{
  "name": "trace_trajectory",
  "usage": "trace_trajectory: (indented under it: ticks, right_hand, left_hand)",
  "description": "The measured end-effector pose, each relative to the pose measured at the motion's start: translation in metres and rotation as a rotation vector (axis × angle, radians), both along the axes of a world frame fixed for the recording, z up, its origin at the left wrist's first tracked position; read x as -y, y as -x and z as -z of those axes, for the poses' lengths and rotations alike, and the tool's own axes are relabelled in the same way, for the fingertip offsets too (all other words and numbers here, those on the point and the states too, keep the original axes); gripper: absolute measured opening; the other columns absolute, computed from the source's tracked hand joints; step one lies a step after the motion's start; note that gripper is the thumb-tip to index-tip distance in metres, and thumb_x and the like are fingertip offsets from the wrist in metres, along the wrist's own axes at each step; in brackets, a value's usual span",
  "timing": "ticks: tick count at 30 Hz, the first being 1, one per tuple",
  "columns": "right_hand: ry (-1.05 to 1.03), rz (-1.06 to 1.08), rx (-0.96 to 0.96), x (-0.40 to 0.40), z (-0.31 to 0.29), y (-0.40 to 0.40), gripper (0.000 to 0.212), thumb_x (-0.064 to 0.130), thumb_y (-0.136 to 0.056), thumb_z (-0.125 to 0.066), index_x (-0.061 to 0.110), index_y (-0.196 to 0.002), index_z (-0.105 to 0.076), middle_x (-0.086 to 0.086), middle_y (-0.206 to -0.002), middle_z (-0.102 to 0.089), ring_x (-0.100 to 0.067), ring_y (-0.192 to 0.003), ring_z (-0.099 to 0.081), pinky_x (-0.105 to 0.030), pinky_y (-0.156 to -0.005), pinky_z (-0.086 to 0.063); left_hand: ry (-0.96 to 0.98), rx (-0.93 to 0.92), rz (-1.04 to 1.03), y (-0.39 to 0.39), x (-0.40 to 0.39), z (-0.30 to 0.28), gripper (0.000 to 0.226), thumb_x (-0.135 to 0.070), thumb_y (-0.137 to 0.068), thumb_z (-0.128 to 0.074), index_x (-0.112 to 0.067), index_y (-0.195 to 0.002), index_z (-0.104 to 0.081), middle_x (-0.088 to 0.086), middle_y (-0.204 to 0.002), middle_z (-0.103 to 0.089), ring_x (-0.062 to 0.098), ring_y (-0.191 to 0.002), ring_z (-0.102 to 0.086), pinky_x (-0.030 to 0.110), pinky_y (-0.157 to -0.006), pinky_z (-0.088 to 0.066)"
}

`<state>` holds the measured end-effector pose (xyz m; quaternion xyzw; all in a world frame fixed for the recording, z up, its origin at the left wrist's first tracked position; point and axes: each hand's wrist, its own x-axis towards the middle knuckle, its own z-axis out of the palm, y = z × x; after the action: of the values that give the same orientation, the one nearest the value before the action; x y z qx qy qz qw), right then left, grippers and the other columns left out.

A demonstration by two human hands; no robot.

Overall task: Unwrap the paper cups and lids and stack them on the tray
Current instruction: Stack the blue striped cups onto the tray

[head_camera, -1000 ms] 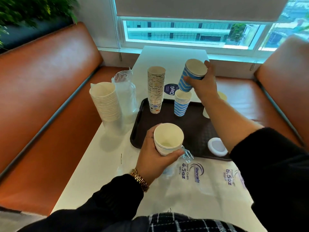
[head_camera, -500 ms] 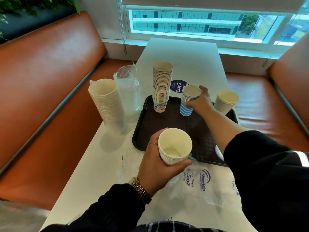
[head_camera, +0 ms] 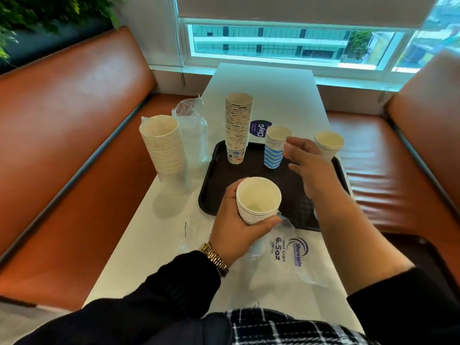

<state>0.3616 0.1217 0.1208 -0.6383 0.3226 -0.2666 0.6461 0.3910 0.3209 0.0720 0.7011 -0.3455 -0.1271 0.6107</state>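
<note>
Where the counter (head_camera: 154, 235) lies nearest, a clear wrapper (head_camera: 286, 255) printed "ShureWin", "Paper Cups", "6.5oz"; just beyond, left hand (head_camera: 236, 227), fingers curled round a short stack of white cups (head_camera: 257, 204) above the dark tray (head_camera: 219, 175). Farther on, right hand (head_camera: 308, 165) over the tray, fingers released, near the blue-striped stack (head_camera: 273, 150); tall printed stack (head_camera: 238, 128) beside it, then a purple "ClayGo" sticker (head_camera: 260, 128).

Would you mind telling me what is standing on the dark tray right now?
On the tray stand a tall stack of patterned cups and a shorter blue-striped stack. The white cups at its far right corner are partly hidden by the right hand, so their footing is unclear.
</note>
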Motion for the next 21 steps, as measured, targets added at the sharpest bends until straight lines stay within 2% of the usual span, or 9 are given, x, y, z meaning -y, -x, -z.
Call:
trace_trajectory:
  ticks: [3, 7, 11, 13, 15, 17, 19, 21]
  right_hand:
    - [0.023, -0.114, 0.021, -0.028, -0.002, 0.025, 0.014, 0.024, -0.093, -0.065, 0.031, -0.104, -0.071, 0.005, -0.116, -0.070, -0.014, -0.117, -0.061, -0.037, -0.098, -0.046]
    - [0.045, -0.241, 0.030, -0.055, -0.005, 0.049, 0.015, 0.030, -0.089, -0.066, 0.031, -0.101, -0.075, 0.006, -0.113, -0.072, -0.015, -0.114, -0.063, -0.042, -0.102, -0.046]
    - [0.007, -0.328, 0.066, -0.071, -0.004, 0.063, 0.016, 0.017, -0.094, -0.061, 0.020, -0.104, -0.073, 0.000, -0.102, -0.074, -0.014, -0.097, -0.068, -0.029, -0.086, -0.052]
    - [0.005, -0.373, 0.078, -0.075, 0.000, 0.068, 0.017, 0.015, -0.093, -0.062, 0.019, -0.107, -0.072, 0.001, -0.099, -0.073, -0.012, -0.093, -0.068, -0.028, -0.083, -0.050]
    - [0.000, -0.417, 0.090, -0.079, 0.005, 0.071, 0.027, 0.015, -0.087, -0.068, 0.021, -0.114, -0.068, 0.000, -0.105, -0.072, -0.014, -0.097, -0.066, -0.032, -0.086, -0.051]
    - [-0.012, -0.440, 0.106, -0.080, 0.008, 0.072, 0.048, 0.011, -0.079, -0.073, 0.023, -0.124, -0.061, -0.002, -0.116, -0.068, -0.018, -0.109, -0.064, -0.031, -0.091, -0.052]
    - [0.000, -0.456, 0.107, -0.080, 0.011, 0.071, 0.062, 0.009, -0.074, -0.070, 0.026, -0.131, -0.054, -0.001, -0.126, -0.063, -0.017, -0.119, -0.059, -0.029, -0.093, -0.050]
    - [-0.003, -0.461, 0.103, -0.080, 0.013, 0.071, 0.071, 0.007, -0.070, -0.065, 0.028, -0.135, -0.049, -0.002, -0.133, -0.058, -0.020, -0.125, -0.054, -0.032, -0.097, -0.047]
  left_hand:
    - [-0.005, 0.032, -0.013, 0.001, 0.000, -0.002, 0.082, -0.025, -0.062, -0.090, -0.036, -0.125, -0.039, -0.022, -0.123, -0.051, -0.011, -0.112, -0.051, 0.004, -0.090, -0.039]
    - [0.005, 0.056, -0.021, 0.002, -0.001, -0.005, 0.079, -0.021, -0.063, -0.090, -0.041, -0.118, -0.037, -0.025, -0.117, -0.049, -0.021, -0.106, -0.048, -0.002, -0.085, -0.036]
    - [0.023, 0.054, -0.014, 0.002, -0.002, -0.003, 0.078, -0.021, -0.064, -0.089, -0.035, -0.123, -0.039, -0.021, -0.120, -0.052, -0.013, -0.110, -0.052, 0.004, -0.088, -0.039]
    - [0.037, 0.055, -0.019, 0.003, -0.001, -0.002, 0.077, -0.017, -0.065, -0.089, -0.033, -0.123, -0.040, -0.019, -0.119, -0.054, -0.011, -0.109, -0.054, 0.006, -0.089, -0.041]
    - [0.044, 0.038, -0.017, 0.003, -0.001, -0.001, 0.076, -0.015, -0.066, -0.088, -0.031, -0.124, -0.041, -0.021, -0.117, -0.054, -0.014, -0.106, -0.054, 0.005, -0.086, -0.041]
    - [0.042, 0.014, -0.015, 0.002, -0.001, 0.000, 0.081, -0.018, -0.067, -0.088, -0.027, -0.132, -0.039, -0.023, -0.117, -0.053, -0.016, -0.106, -0.053, 0.005, -0.086, -0.043]
    - [0.033, 0.005, -0.019, 0.001, 0.000, 0.002, 0.089, -0.023, -0.068, -0.088, -0.025, -0.140, -0.035, -0.024, -0.120, -0.052, -0.013, -0.110, -0.053, 0.010, -0.091, -0.045]
    - [0.021, 0.013, -0.020, 0.000, 0.000, 0.003, 0.088, -0.025, -0.067, -0.088, -0.027, -0.138, -0.035, -0.024, -0.122, -0.052, -0.010, -0.113, -0.053, 0.013, -0.095, -0.045]
